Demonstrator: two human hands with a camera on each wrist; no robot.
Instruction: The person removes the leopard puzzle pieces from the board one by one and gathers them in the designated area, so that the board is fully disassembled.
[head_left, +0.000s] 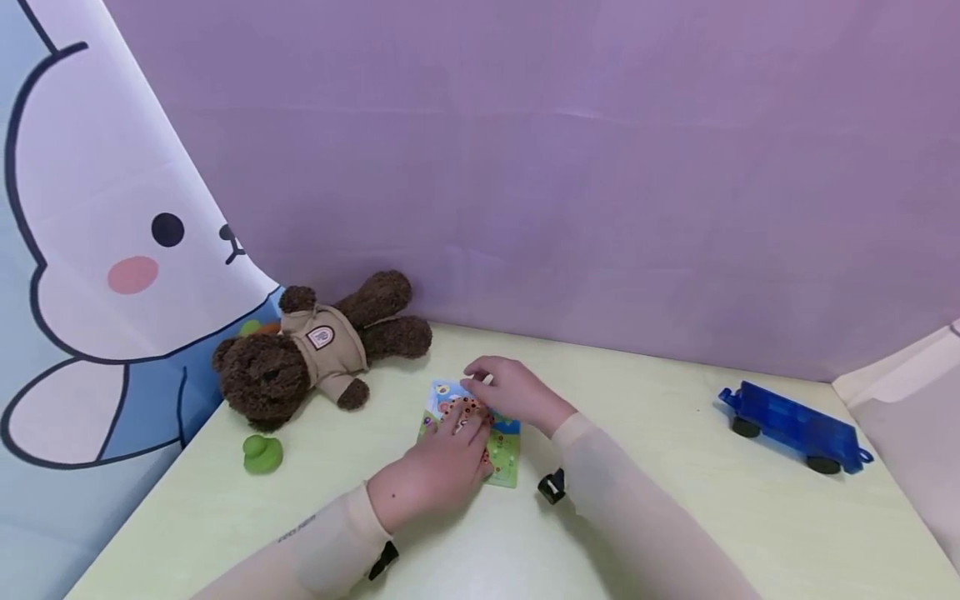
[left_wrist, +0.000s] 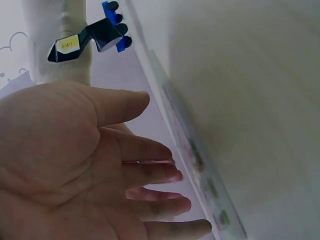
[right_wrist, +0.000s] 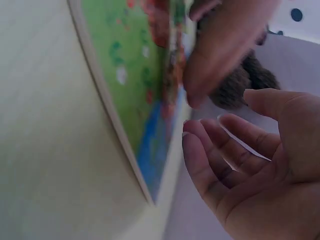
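Observation:
A colourful flat picture board [head_left: 505, 458], green and blue with an orange spotted animal on it, lies on the table. My left hand [head_left: 438, 473] is spread over its left half with the fingers nearly straight, hiding part of the picture. Over the board's far right corner hovers my right hand [head_left: 522, 395], thumb and fingers apart and loosely bent. In the right wrist view nothing sits between the right hand's fingers [right_wrist: 200, 160], and the left hand [right_wrist: 225, 50] reaches over the board [right_wrist: 120, 85]. The left wrist view shows the left palm [left_wrist: 55, 145] beside the board's edge [left_wrist: 205, 175].
A brown teddy bear [head_left: 335, 348] in a beige shirt lies at the back left. In front of it stands a green toy duck [head_left: 262, 455]. A blue toy wagon [head_left: 795, 429] is at the right, near the table's edge. Purple cloth [head_left: 525, 208] closes off the back.

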